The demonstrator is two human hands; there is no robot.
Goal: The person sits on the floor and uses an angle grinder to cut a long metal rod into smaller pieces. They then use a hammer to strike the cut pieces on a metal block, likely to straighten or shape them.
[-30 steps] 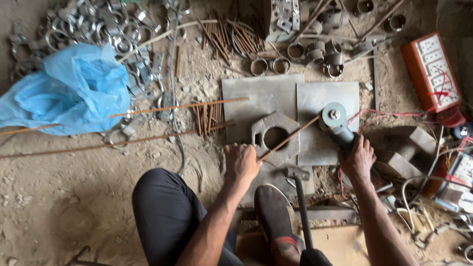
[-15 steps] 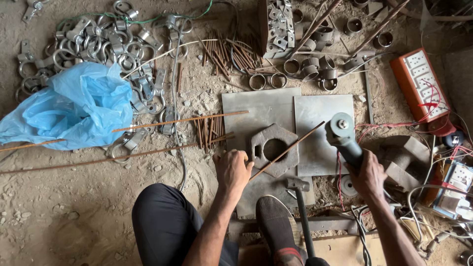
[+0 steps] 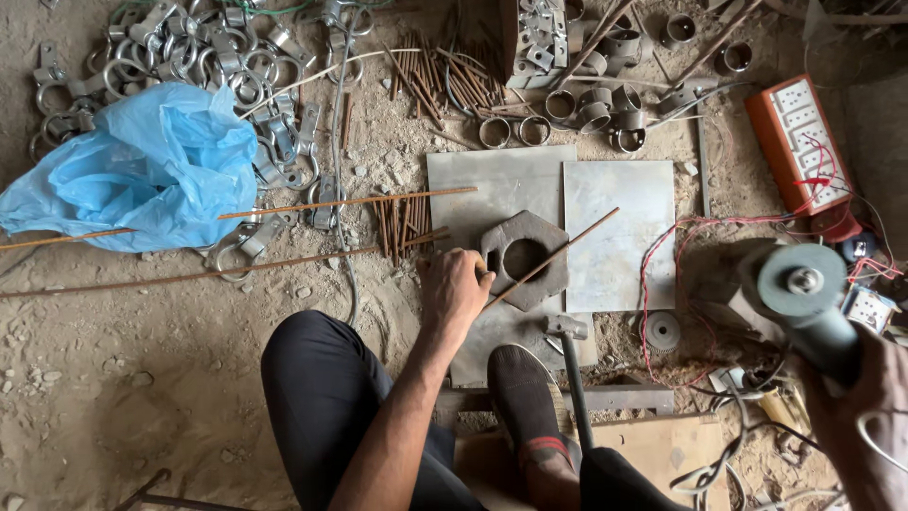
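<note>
On the sandy floor (image 3: pixel 113 378), far left, a blue plastic bag (image 3: pixel 142 170) lies beside a heap of metal clamps (image 3: pixel 189 57), with two long thin bars stretching out from under it toward the middle. Just right of these, the left hand (image 3: pixel 454 293) rests at the near edge of a grey steel plate (image 3: pixel 492 189), its grip pressed together around the lower end of a thin rusty rod (image 3: pixel 553 257). The rod's long axis runs diagonally, rising from that hand up and to the right, across the hole of a hexagonal metal block (image 3: pixel 525 257) and onto a second, paler plate (image 3: pixel 619 232). A socked foot (image 3: pixel 525 407) sits below the block, beside a hammer (image 3: pixel 572 364). Further right, well apart from the rod's free end, the right hand (image 3: pixel 870 416) wraps closed around the body of an angle grinder (image 3: pixel 804 293), disc facing up, with red wires and an orange socket board (image 3: pixel 799 142) behind. So the rod lies to the left of the grinder, and the left hand is by far the nearer one to it.
</note>
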